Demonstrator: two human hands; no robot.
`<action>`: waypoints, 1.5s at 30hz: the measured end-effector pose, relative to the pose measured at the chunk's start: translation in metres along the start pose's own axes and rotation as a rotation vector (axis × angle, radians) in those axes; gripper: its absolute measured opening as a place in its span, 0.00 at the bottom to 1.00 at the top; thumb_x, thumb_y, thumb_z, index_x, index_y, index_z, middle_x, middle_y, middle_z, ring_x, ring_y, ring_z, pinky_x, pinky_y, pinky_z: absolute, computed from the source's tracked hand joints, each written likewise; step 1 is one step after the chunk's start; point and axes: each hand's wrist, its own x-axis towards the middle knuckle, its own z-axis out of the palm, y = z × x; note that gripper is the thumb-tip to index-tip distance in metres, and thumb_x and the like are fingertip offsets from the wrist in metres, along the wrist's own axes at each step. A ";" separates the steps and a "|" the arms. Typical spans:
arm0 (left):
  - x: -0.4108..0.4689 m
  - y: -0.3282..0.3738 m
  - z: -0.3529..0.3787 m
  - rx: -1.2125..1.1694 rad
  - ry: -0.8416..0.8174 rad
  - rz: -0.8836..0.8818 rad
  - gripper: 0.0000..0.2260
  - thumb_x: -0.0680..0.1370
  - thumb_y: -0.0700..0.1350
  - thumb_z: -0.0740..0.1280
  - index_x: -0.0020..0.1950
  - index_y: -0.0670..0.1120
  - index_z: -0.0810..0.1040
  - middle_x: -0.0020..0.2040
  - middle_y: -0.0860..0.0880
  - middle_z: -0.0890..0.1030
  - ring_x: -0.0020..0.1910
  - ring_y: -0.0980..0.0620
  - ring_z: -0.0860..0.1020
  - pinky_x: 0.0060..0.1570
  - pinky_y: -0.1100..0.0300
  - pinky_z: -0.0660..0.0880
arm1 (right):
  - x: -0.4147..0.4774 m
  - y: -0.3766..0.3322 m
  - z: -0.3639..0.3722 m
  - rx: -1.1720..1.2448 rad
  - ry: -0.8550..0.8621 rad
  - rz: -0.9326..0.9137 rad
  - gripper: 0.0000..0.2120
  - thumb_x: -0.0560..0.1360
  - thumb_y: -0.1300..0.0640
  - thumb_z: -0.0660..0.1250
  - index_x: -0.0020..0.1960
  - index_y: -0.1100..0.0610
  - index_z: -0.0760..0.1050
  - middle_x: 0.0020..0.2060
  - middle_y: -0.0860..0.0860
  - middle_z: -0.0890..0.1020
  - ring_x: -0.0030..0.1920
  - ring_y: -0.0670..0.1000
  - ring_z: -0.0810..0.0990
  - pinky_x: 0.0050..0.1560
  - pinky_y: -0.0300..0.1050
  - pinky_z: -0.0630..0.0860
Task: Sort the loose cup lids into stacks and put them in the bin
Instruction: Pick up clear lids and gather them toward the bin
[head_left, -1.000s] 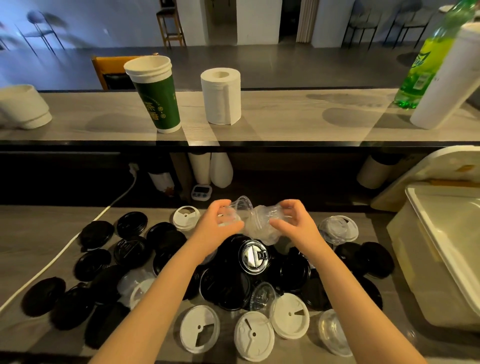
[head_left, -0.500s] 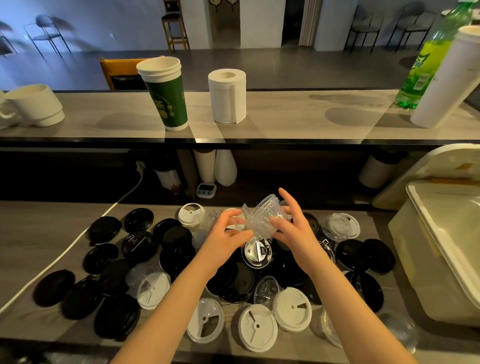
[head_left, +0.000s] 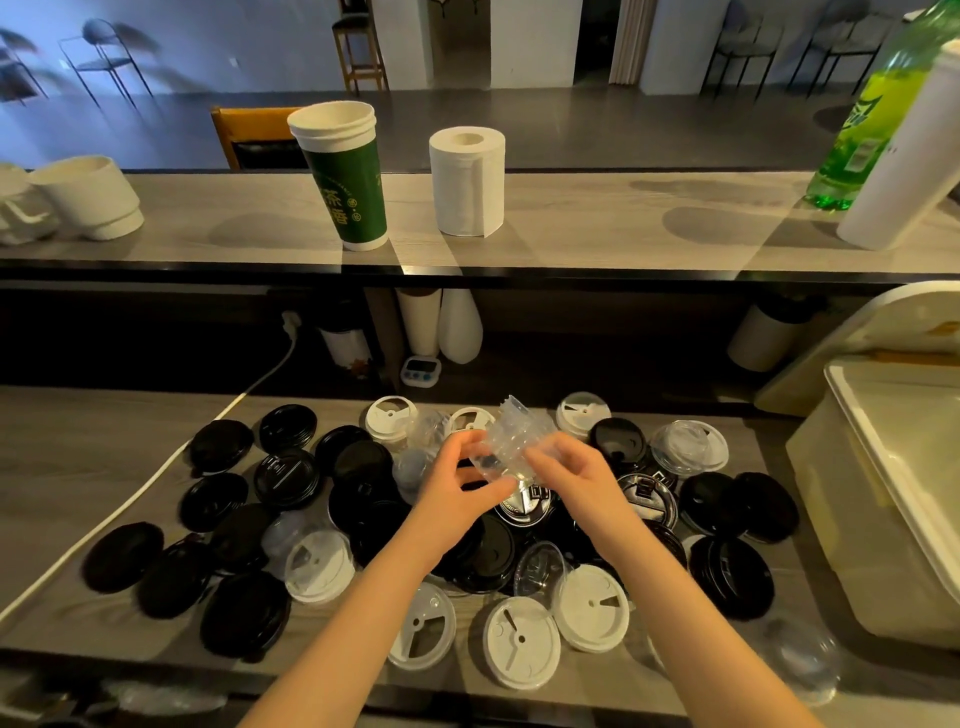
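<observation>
Centrally, just below mid-frame, a stack of clear lids (head_left: 511, 441) is held between both hands. It is pinched at its lower left end by the curled thumb and fingers of the left hand (head_left: 457, 483), and its right side is wrapped by the curled fingers of the right hand (head_left: 566, 467). The stack is tilted, with its far end pointing toward the top of the frame. Loose lids (head_left: 285, 478) in black, white and clear are spread over the desk (head_left: 67, 452) beneath and around the hands. The bin (head_left: 831, 519) stands at the right edge of the frame, well apart from the stack. A second ago two clear bunches were held apart; now one stack is seen. Half a second ago the right hand's fingers were stretched out; now they are closed on it.
</observation>
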 end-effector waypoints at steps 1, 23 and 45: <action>0.000 0.000 0.000 0.002 0.021 -0.003 0.22 0.72 0.40 0.72 0.59 0.59 0.68 0.60 0.56 0.74 0.56 0.58 0.76 0.51 0.64 0.73 | -0.001 0.001 0.002 -0.006 -0.044 0.011 0.17 0.75 0.48 0.63 0.50 0.62 0.77 0.47 0.55 0.82 0.48 0.47 0.80 0.54 0.43 0.75; 0.013 -0.021 -0.018 -0.115 0.138 -0.205 0.18 0.76 0.49 0.66 0.65 0.50 0.70 0.66 0.49 0.71 0.63 0.49 0.72 0.56 0.53 0.75 | 0.006 0.018 0.002 -0.388 -0.114 0.018 0.09 0.77 0.60 0.64 0.51 0.49 0.81 0.49 0.42 0.81 0.54 0.41 0.78 0.52 0.35 0.72; 0.002 -0.045 -0.036 0.107 0.195 -0.169 0.21 0.74 0.50 0.69 0.65 0.51 0.69 0.67 0.49 0.69 0.65 0.51 0.69 0.54 0.59 0.67 | -0.007 0.056 0.001 -1.393 -0.253 0.330 0.20 0.74 0.46 0.64 0.61 0.55 0.70 0.56 0.53 0.75 0.57 0.57 0.75 0.50 0.49 0.74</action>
